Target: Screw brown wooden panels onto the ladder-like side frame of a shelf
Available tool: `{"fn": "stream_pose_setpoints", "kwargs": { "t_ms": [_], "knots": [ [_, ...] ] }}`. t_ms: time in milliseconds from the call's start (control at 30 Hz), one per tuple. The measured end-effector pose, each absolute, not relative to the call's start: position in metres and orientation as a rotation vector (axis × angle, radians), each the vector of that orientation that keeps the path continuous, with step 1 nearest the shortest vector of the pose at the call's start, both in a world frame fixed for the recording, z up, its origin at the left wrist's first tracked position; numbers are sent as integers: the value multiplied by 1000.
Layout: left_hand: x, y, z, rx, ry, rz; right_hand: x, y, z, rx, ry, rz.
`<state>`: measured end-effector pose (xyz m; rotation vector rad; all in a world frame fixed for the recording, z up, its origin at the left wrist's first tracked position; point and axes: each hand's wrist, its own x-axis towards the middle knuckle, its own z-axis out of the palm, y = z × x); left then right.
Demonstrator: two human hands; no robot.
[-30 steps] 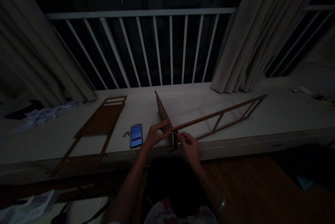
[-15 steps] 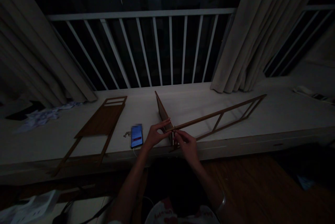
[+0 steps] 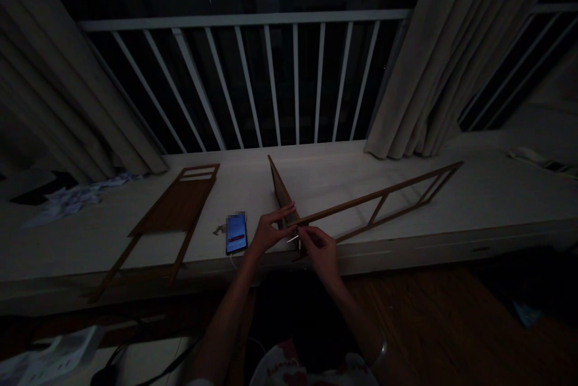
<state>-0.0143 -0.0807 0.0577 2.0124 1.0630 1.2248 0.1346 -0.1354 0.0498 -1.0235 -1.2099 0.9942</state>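
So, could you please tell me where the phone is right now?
In the head view the phone lies screen-up on the pale ledge, just left of the left hand and right of the flat wooden panel.

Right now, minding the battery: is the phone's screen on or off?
On: the phone glows blue, lying flat on the ledge.

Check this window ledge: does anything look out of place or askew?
Crumpled paper lies strewn at the ledge's far left; the phone sits near its front edge. The slatted frame slants from the upright panel pinched by the left hand; the right hand holds a pale pin there.
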Motion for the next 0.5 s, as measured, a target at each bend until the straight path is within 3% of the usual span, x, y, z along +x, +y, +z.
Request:
{"fn": "stream_pose_setpoints", "kwargs": {
  "t_ms": [167, 500],
  "knots": [
    [-14, -80, 56, 2005, 1059, 1215, 133, -136, 50, -987, -1216, 997],
    [-15, -80, 56, 2043, 1076, 1212, 132, -127, 34, -853, -935, 1357]
  ]
}}
